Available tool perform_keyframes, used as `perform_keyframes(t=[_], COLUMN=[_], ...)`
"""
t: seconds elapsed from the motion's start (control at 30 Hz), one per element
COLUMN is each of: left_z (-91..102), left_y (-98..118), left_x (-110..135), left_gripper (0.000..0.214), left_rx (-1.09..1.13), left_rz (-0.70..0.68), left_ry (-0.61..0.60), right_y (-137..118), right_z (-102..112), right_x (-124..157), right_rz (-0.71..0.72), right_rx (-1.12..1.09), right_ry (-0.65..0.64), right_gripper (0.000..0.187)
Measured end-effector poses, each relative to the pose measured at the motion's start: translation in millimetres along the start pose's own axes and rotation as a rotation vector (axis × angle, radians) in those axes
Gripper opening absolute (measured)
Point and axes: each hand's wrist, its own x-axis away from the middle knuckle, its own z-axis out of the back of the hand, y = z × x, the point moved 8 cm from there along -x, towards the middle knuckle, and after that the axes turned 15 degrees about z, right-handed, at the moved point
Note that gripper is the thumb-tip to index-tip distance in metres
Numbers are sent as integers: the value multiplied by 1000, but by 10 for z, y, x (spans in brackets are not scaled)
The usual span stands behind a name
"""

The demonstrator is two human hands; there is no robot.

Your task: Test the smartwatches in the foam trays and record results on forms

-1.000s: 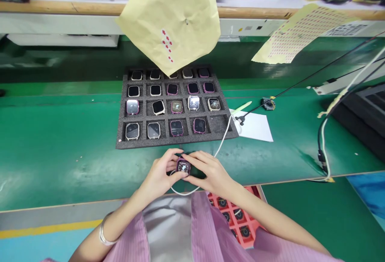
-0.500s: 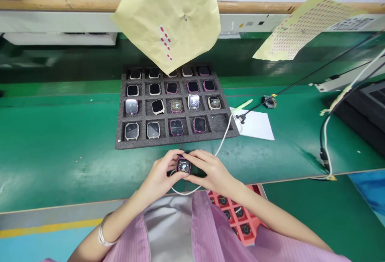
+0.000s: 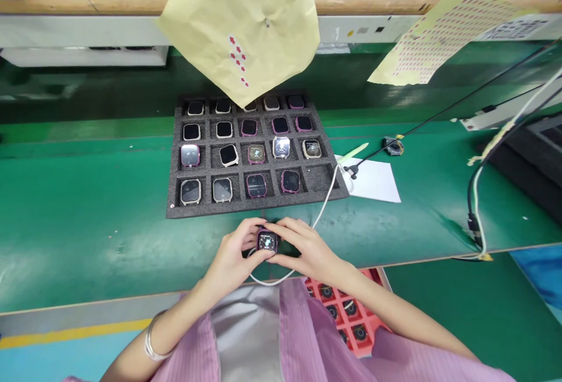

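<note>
Between my two hands, just above the bench's front edge, is a purple-framed smartwatch point(image 3: 267, 242) with its screen lit. My left hand point(image 3: 239, 251) grips its left side, thumb at the lower edge and fingers at the top. From the right, my right hand point(image 3: 302, 247) holds it too, fingertips on the upper edge and thumb below. A white cable point(image 3: 281, 281) loops below the watch; whether it joins the watch is hidden. Beyond my hands lies a dark foam tray point(image 3: 259, 205) with rows of square watches, its front right compartment point(image 3: 319, 179) bare.
A white paper point(image 3: 377, 182) with a light green pen point(image 3: 355, 152) lies right of the tray. Farther right are a small dark watch-like item point(image 3: 393, 146) and hanging cables point(image 3: 476, 206). Yellow paper point(image 3: 246, 13) hangs over the tray. A red tray point(image 3: 364, 344) sits below the bench edge.
The view has shifted very slightly. Both hands keep the same hold on the smartwatch, and the tray's contents look unchanged.
</note>
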Motion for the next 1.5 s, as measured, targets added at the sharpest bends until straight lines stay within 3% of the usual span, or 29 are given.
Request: perform_keyframes(t=[0.83,1.03,1.17,1.37,1.5], left_z=[-25,15,-5,7,-6], left_y=[11,-10,42,163,146], left_x=[17,18,65,180,176], left_gripper=[41,44,47,54,56], left_rx=[-80,50,229,246,175], left_rz=[-54,-5,39,-20,-13], left_ry=[-10,23,-26,-10,-28], right_y=[-10,-19,-65,-183,-161], right_z=[9,-29,-37,-157,-214], right_x=[-21,15,11,-13,10], right_rz=[17,-9,-62,-166,-212], right_rx=[18,-19,-229,-875,-967], right_ry=[-9,-20,-16,9,63], right_gripper=[51,55,61,57,61])
